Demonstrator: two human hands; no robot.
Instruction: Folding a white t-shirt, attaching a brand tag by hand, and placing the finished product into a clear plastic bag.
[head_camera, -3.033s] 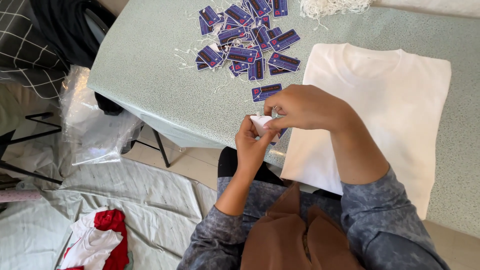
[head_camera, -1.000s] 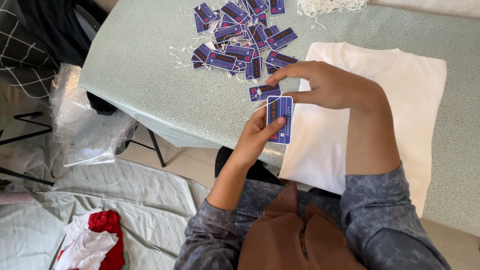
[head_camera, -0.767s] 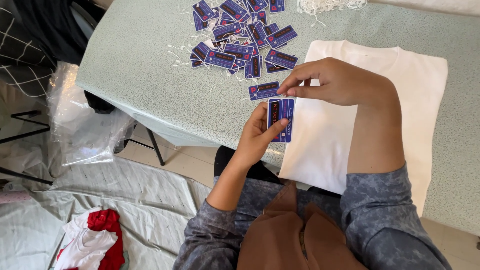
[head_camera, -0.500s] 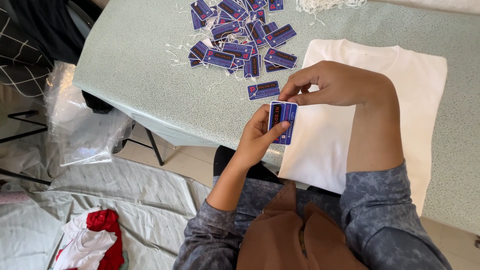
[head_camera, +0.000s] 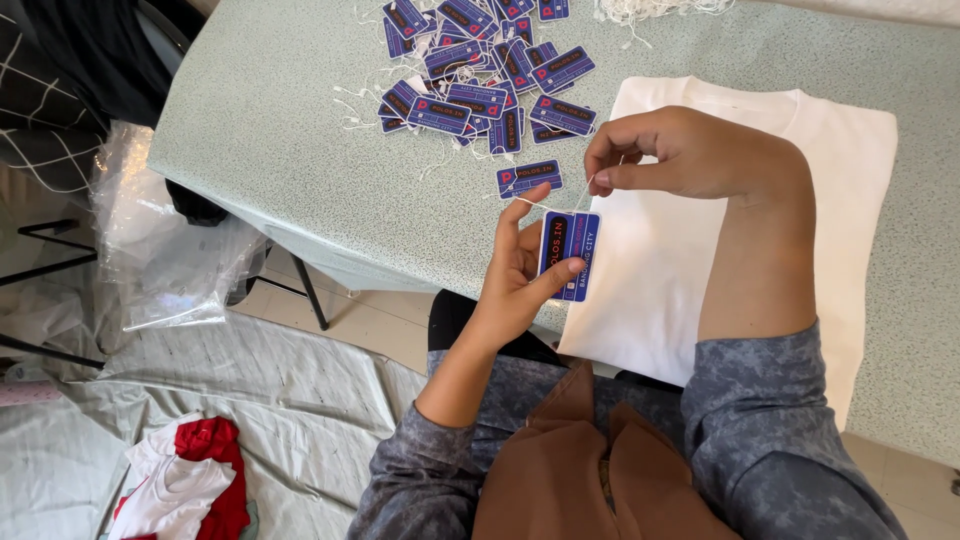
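Over the table's (head_camera: 280, 150) near edge: one blue tag (head_camera: 570, 255), upright, pinched in left hand (head_camera: 520, 275). Right hand (head_camera: 690, 155), just above, pinches the tag's white string (head_camera: 560, 208). White shirt (head_camera: 680, 270) lies flat beneath. Pile of tags (head_camera: 480, 70) near far edge.

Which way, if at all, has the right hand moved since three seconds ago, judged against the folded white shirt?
Yes. The right hand has lifted up and rightward over the white shirt, away from the left hand.
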